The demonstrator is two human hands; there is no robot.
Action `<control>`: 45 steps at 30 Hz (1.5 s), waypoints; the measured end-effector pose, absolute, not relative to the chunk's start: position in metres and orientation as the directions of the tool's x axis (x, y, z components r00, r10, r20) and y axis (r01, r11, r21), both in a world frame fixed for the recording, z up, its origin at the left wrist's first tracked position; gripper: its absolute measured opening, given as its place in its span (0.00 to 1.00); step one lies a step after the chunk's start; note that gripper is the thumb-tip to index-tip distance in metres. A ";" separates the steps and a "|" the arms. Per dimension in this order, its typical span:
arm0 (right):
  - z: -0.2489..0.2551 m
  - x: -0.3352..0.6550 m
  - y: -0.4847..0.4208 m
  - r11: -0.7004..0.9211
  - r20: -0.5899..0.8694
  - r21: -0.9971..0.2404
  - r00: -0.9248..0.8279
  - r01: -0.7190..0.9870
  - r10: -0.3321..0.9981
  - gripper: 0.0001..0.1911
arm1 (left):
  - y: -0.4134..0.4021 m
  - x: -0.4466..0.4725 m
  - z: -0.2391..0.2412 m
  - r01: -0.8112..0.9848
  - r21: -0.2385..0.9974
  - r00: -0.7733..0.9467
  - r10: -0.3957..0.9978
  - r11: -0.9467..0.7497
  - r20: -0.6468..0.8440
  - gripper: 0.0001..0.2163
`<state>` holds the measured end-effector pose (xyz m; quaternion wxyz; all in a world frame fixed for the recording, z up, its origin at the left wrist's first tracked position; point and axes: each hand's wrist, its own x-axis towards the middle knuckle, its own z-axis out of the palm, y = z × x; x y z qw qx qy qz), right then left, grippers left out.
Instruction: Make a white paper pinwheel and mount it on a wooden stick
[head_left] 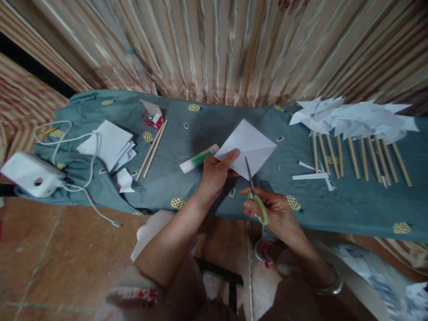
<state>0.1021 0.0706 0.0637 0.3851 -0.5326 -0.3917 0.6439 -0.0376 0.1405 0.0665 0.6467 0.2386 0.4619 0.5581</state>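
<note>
A square white sheet of paper [250, 138] with crease lines is held up over the cloth, turned so its corners point up and down. My left hand [216, 174] pinches it at its left lower side, thumb on top. In my right hand [272, 207] are scissors [259, 207] with light green handles; their blades lie at the paper's lower corner. Just left of the paper rests a green and white glue stick [199, 158], partly behind the sheet.
Paper pinwheels on sticks [354, 118] lie at the right, near paper strips [310, 176]. Leftward are two wooden sticks [152, 149], a small red box of pins [153, 117], stacked paper sheets [109, 142] and a white power adapter [31, 174] with a cable. A patterned green cloth [220, 111] covers the table.
</note>
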 end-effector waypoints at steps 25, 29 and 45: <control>0.069 0.128 0.063 -0.440 -0.439 -0.895 -0.339 0.078 0.832 0.19 | 0.155 -0.051 0.069 -0.505 0.835 -0.156 0.929 0.217 -0.336 0.12; 0.072 0.145 0.065 -0.389 -0.398 -0.916 -0.346 0.097 0.850 0.19 | 0.155 -0.050 0.068 -0.499 0.839 -0.162 0.927 0.218 -0.337 0.13; 0.072 0.171 0.087 -0.178 -0.140 -0.973 0.240 0.144 0.961 0.18 | 0.135 -0.030 0.063 -0.319 0.862 0.186 0.918 0.393 -0.350 0.05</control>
